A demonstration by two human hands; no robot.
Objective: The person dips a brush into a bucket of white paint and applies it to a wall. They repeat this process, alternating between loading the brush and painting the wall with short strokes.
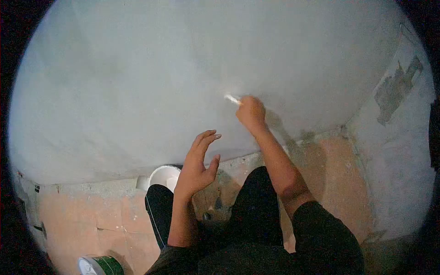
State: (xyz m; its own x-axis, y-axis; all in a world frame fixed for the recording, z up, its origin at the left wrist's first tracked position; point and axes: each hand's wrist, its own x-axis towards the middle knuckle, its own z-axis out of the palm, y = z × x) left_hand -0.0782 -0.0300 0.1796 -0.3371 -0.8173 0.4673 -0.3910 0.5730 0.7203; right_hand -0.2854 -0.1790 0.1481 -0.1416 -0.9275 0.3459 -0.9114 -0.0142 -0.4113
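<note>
My right hand (251, 112) is closed around a small tool with a whitish blade (233, 99), whose tip is at the pale grey wall (151, 87). The tool's handle is mostly hidden in the fist. To the left and lower, my left hand (200, 161) is held up with its fingers apart and slightly bent, nothing in it. Below and left of that hand, a white bucket (164, 176) stands at the foot of the wall, partly behind my wrist and knee.
A green and white bucket (101, 265) stands on the orange tiled floor (87, 213) at the lower left. On the right, a side wall (403, 137) with a dark grey patch (395, 94) meets the front wall. My knees are close to the front wall.
</note>
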